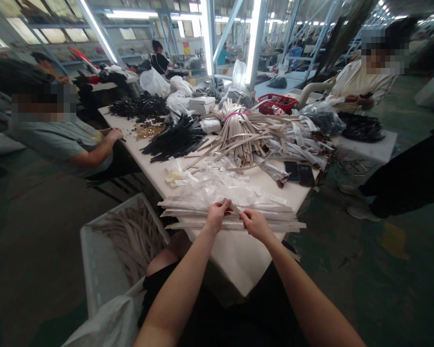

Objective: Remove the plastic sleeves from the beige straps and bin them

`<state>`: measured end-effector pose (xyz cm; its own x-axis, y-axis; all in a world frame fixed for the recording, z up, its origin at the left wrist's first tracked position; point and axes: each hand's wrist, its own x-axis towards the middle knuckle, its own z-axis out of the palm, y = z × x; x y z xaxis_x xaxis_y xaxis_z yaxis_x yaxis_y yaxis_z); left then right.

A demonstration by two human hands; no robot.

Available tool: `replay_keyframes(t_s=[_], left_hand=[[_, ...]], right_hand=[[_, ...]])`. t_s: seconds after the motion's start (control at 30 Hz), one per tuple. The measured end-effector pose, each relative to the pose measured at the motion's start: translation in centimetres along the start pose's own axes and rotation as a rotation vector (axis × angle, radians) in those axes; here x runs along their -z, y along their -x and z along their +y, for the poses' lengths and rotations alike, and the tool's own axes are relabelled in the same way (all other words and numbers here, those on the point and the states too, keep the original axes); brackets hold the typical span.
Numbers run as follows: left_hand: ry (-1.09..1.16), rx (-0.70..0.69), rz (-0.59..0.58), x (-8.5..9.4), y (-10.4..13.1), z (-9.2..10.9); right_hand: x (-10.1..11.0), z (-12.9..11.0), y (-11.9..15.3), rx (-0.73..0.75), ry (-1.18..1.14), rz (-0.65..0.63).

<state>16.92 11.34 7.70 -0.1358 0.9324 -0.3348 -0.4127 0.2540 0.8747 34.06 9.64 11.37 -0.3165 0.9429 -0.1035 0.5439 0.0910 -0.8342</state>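
Observation:
Between my two hands a short length of beige strap [234, 207] is stretched. My left hand [218, 215] pinches one end of it between thumb and fingers. The other end is pinched by my right hand [253, 223]. Right beneath my hands lie long flat bundles of pale straps in clear wrapping [188, 212], set crosswise near the table's front. Crumpled clear plastic wrappers [220, 180] are heaped just beyond them. Farther back a big bunch of loose beige straps [244, 140] is bound with a pink tie.
Black straps [177, 137] and small gold pieces [148, 131] lie at the table's back left. Two dark phones [299, 174] rest at the right edge. A red basket [278, 102] stands behind. A white bin [88, 255] of straps is by my left leg. Co-workers sit on both sides.

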Motion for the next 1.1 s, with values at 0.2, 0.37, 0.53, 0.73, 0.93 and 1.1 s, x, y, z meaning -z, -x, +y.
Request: replay_keyframes(t_s=[0.2,0.37,0.53,0.73,0.93,1.1], left_hand=[[-0.010,0.031,-0.031,0.5,1.1,0.2],[0.015,-0.067,0.132,0.6,1.6,0.5],[0.004,-0.012,0.006,-1.0,2.6,-0.3],[0.041,-0.100,0.197,-0.6,2.6,0.5],[0.016,-0.009,0.098,-1.7,3.6,-1.0],[0.044,-0.077,0.204,-1.4,3.8,-0.2]], right_hand=[[0.5,1.1,-0.2,-0.001,-0.075,-0.144],[1.4,1.6,0.0,0.008,-0.085,-0.191],[1.7,0.7,-0.5,0.052,-0.138,-0.199],[2.6,1.6,-0.2,0.007,-0.149,-0.304],[2.1,1.4,-0.4,0.041,-0.183,-0.295],[3.3,2.2,-0.3,0.010,-0.117,-0.326]])
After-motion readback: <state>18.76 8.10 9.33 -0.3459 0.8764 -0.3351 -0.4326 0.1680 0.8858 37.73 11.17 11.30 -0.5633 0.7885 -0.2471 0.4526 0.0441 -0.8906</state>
